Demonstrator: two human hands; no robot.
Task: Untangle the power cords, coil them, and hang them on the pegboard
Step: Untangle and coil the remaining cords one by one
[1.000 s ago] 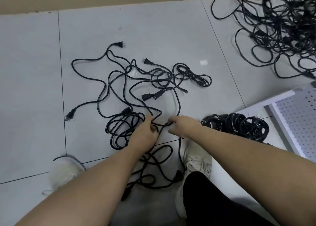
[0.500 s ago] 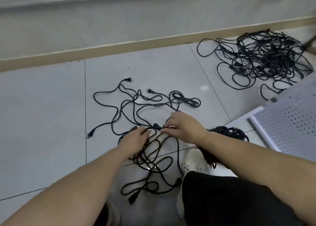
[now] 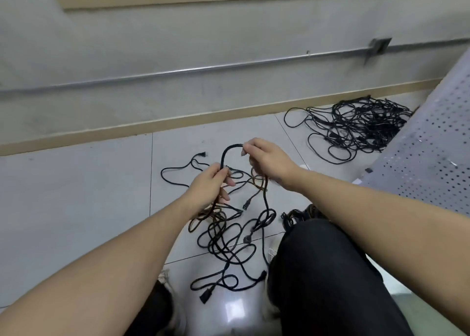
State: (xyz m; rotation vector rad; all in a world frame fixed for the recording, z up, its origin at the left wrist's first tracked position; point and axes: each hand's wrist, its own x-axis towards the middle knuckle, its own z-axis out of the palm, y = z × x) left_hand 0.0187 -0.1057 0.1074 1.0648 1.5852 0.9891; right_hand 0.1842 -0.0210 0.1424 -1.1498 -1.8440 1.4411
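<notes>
While the left hand (image 3: 212, 183) and right hand (image 3: 264, 157) each grip one cord (image 3: 226, 152) arched above the tangle (image 3: 229, 234), they should draw it out slowly so no knot tightens.

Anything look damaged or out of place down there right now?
No visible damage. The left hand and right hand hold an arched loop of cord above the tangled cords. A bigger unsorted pile lies by the wall, and the pegboard lies tilted with nothing hung on its visible part.
</notes>
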